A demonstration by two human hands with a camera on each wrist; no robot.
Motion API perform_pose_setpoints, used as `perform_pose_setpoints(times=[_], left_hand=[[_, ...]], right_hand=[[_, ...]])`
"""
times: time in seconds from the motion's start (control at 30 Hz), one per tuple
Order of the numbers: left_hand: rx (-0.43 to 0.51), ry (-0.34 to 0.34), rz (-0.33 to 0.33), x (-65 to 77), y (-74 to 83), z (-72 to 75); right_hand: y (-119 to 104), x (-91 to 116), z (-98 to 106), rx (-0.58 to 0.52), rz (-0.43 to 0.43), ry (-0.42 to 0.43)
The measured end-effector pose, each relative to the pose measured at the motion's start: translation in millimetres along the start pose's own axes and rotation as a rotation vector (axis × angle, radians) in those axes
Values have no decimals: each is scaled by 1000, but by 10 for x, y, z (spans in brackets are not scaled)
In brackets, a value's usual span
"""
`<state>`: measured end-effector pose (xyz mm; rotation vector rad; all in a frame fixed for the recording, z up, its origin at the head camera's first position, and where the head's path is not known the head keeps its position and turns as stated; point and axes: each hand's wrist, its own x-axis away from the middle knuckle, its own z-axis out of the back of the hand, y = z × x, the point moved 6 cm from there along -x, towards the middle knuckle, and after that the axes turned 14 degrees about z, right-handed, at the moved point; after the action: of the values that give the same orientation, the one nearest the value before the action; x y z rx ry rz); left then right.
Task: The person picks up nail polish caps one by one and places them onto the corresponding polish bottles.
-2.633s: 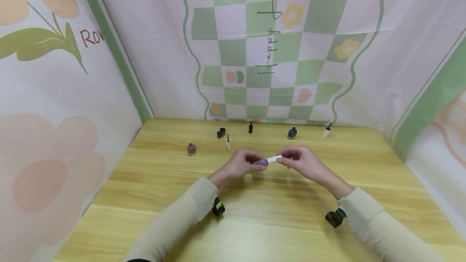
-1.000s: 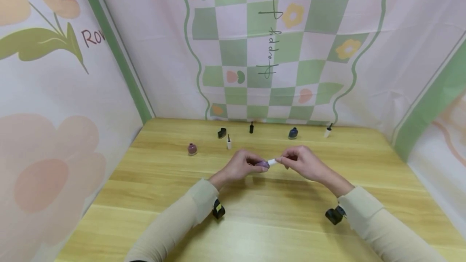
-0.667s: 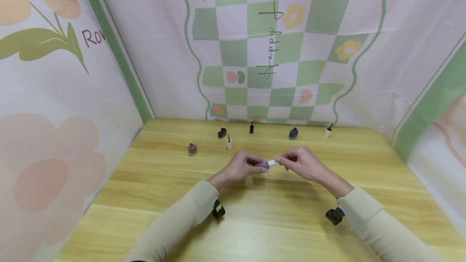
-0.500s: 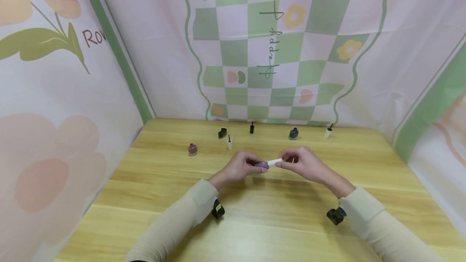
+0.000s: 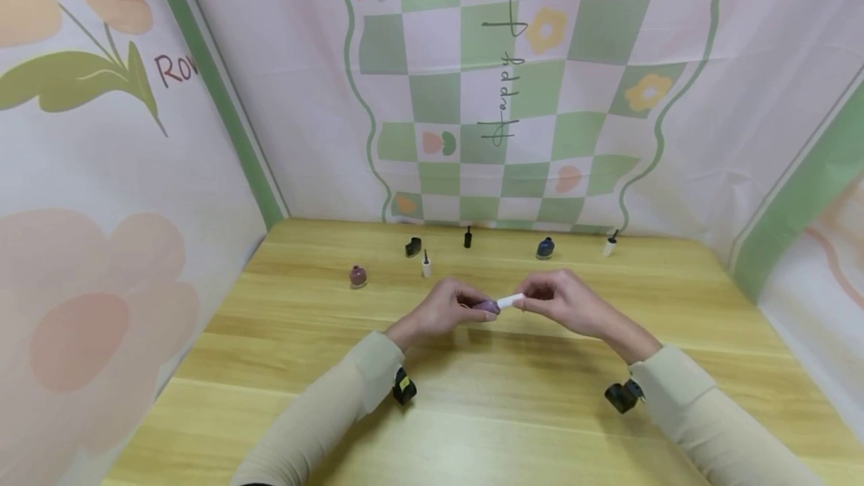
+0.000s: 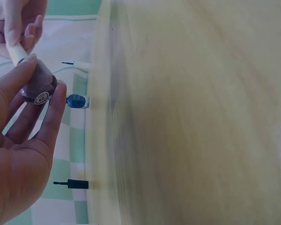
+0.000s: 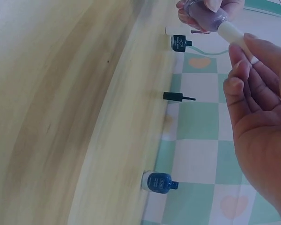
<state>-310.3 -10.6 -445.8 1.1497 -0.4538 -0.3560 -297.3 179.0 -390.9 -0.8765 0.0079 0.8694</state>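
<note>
Near the middle of the worktop [image 5: 466, 430], raised a little above the wood, we see a purple bottle [image 5: 487, 307] and a white cap [image 5: 510, 300] lined up end to end. The left hand [image 5: 445, 306] pinches the bottle between thumb and fingers; the right hand [image 5: 565, 302] pinches the cap in its fingertips. We take the grips as chosen for twisting: one side steadies the glass by its body, the other leaves the cap's near end free at the neck.

Along the back stand a dark bottle [image 5: 413, 247], a black brush cap [image 5: 468, 238], a blue bottle [image 5: 545, 249] and a white brush cap [image 5: 610, 246]; nearer to us are a mauve bottle [image 5: 358, 277] and a second white brush cap [image 5: 426, 267]. The loose caps stand brush upward — probably to keep polish off the wood — and the open bottles stand upright, presumably so nothing spills.

We cannot see any brush inside the purple bottle, and the fingers cover part of both pieces. The cap seems to meet the neck, but even the wrist views leave us unsure whether it is fully seated. The bottle's label shows only partly — its print is too small to read — and both sleeves [image 5: 313, 426] run out of frame.
</note>
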Motion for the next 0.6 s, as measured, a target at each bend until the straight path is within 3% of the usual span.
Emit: perform_pose_setpoints(times=[0.23,0.6], left_hand=[[12,7,3,-11,-10,18],[3,21,7,-6,-5,24]], right_hand=[[26,2,5,-9,-28,8],[73,4,-3,69,-78,9]])
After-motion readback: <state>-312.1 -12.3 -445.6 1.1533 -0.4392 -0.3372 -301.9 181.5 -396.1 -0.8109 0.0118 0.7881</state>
